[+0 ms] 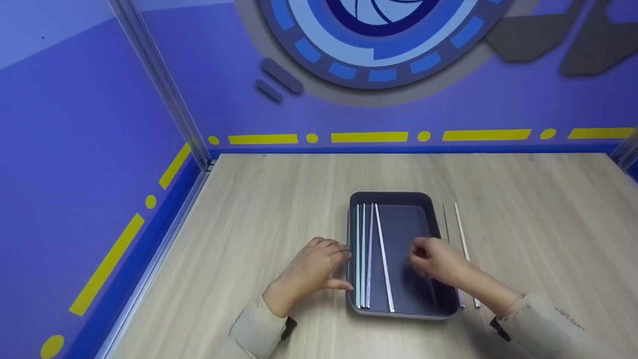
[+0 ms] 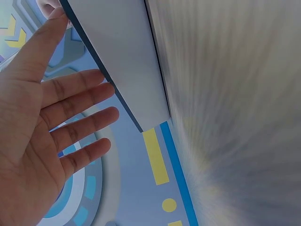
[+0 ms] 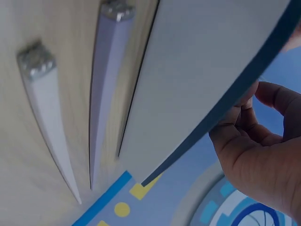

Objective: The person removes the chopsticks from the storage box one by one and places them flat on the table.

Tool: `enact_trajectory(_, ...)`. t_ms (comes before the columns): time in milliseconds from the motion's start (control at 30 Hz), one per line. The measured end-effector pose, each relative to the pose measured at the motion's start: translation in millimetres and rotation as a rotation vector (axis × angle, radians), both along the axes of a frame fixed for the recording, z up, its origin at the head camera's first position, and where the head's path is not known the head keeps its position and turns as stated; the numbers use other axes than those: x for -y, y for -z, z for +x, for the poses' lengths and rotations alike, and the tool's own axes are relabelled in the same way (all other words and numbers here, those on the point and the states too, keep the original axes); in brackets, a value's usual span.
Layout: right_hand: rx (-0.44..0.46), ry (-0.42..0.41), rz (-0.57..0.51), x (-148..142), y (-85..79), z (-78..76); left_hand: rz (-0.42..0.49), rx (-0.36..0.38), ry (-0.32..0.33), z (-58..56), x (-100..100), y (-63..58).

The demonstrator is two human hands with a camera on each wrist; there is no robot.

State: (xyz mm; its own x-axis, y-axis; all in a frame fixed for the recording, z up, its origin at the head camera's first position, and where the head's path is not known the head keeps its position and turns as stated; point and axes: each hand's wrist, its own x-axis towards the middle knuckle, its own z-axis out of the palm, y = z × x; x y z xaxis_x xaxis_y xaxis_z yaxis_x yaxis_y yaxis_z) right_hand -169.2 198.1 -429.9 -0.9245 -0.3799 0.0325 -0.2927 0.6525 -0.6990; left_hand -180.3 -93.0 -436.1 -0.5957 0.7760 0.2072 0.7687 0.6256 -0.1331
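Note:
A dark rectangular tray [image 1: 413, 199] holds several slim metal chopsticks. Two teal chopsticks [image 1: 357, 249] and a purple chopstick [image 1: 370, 259] lie along its left side; a silver chopstick [image 1: 385, 259] slants beside them. My left hand [image 1: 319, 264] is at the tray's left rim, fingers spread and fairly straight, fingertips right at the edge in the left wrist view. Over the right half of the tray, my right hand [image 1: 436, 259] has its fingers curled, with nothing visible in them. Right of the tray lie another purple chopstick [image 3: 106, 84] and another silver chopstick [image 3: 49, 103].
The wood-grain table [image 1: 269, 199] runs back to a blue-purple wall [image 1: 224, 89] with yellow marks. Another patterned panel [image 1: 75, 149] stands on the left, joined at the corner by a metal post [image 1: 164, 80].

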Motion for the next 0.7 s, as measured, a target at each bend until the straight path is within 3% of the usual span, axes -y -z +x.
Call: enact_trajectory(700, 0.002, 0.034, 0.071, 34, 23.2, 4.4, 0.032, -0.019, 0.021, -0.7, 2, 0.9)
